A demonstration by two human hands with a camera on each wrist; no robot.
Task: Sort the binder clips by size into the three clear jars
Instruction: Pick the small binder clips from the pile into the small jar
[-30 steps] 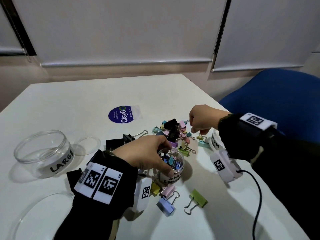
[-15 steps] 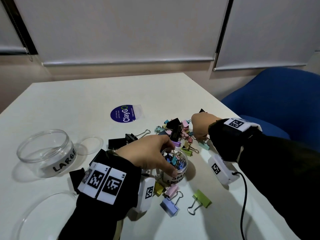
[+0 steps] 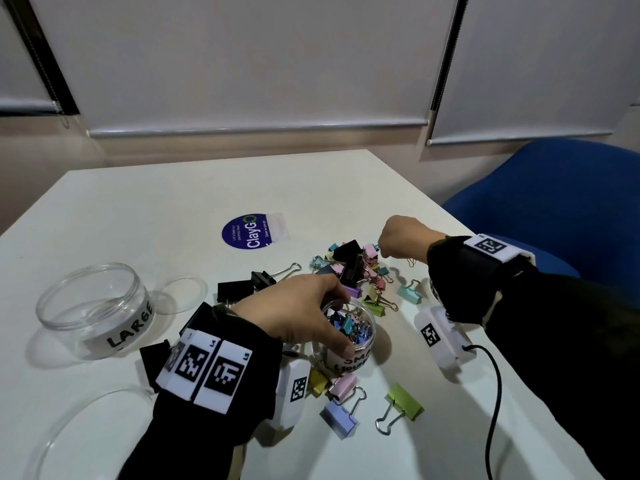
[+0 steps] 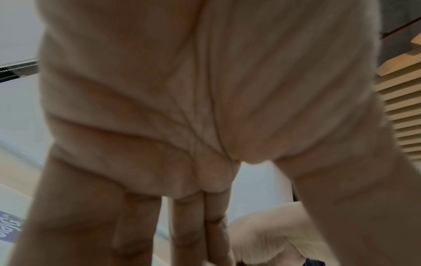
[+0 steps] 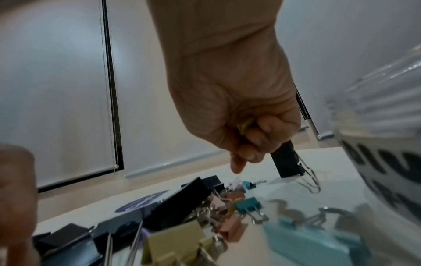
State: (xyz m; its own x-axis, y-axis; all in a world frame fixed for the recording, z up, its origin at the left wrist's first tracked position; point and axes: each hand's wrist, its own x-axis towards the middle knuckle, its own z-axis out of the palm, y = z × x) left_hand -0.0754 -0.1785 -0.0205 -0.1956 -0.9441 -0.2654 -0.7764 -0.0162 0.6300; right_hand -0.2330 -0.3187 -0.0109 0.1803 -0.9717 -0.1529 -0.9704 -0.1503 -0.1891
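My right hand (image 3: 401,240) has moved to the pile's (image 3: 356,268) far edge, fist closed on a yellow clip (image 5: 244,126), while my left hand (image 3: 298,313) still grips the small jar (image 3: 349,341).

The right hand (image 5: 230,100) hangs above the white table (image 5: 328,190), its fingers (image 5: 262,138) curled into the palm around a small yellow clip (image 5: 243,126). Just behind it, 1 black binder clip (image 5: 287,162) stands with its wire handles touching the tabletop. Below lies a pile of clips (image 5: 205,207) in black, pink, teal and olive, and a clear jar (image 5: 385,144) with black lettering fills the right edge.
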